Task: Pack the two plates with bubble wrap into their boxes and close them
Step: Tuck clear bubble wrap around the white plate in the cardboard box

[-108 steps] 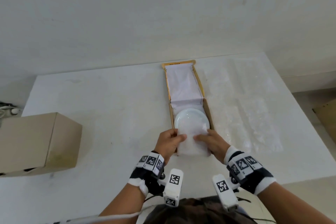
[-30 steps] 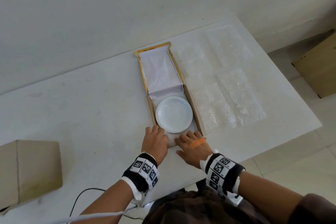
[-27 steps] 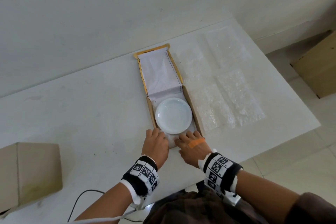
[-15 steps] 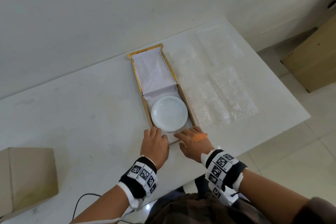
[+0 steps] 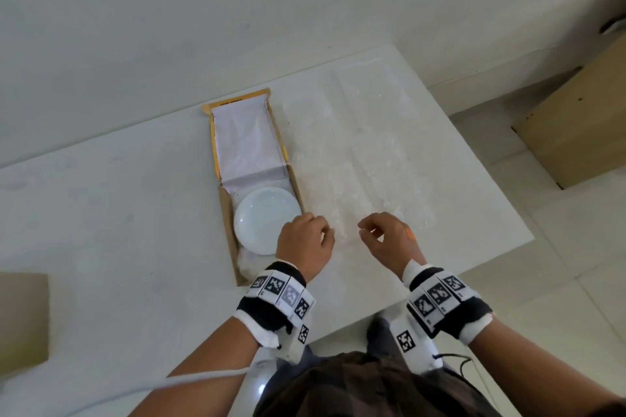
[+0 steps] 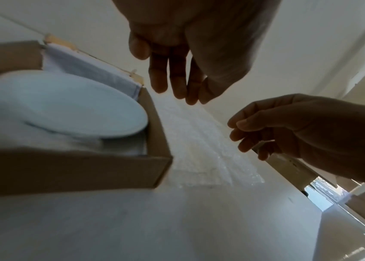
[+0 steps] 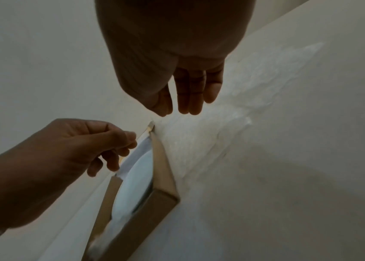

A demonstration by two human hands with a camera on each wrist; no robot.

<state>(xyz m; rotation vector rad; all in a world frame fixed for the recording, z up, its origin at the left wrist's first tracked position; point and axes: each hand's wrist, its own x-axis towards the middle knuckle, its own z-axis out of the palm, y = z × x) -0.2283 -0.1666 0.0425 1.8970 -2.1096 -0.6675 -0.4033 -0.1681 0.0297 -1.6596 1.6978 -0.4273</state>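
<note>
A white plate [image 5: 267,220] lies on bubble wrap inside an open cardboard box [image 5: 226,230], whose lid [image 5: 247,145] is folded back flat and lined with white paper. To the right of the box, several clear bubble wrap sheets [image 5: 366,179] are spread on the table. My left hand [image 5: 325,230] hovers just right of the box over the near end of a sheet, with loosely curled fingers that hold nothing. My right hand [image 5: 367,230] hangs beside it in the same way, also empty. The wrist views show the plate [image 6: 65,106], the bubble wrap [image 7: 199,141] and both hands above the sheet.
A closed cardboard box [image 5: 20,315] stands at the table's left edge. A large cardboard box [image 5: 582,125] sits on the floor to the right, past the table's edge [image 5: 501,247]. A wall runs behind the table. A white cable [image 5: 203,379] trails from my left wrist.
Both hands have left the near edge of the plate's box and moved right, and now hover over the bubble wrap sheet. The plate stays in the box.
</note>
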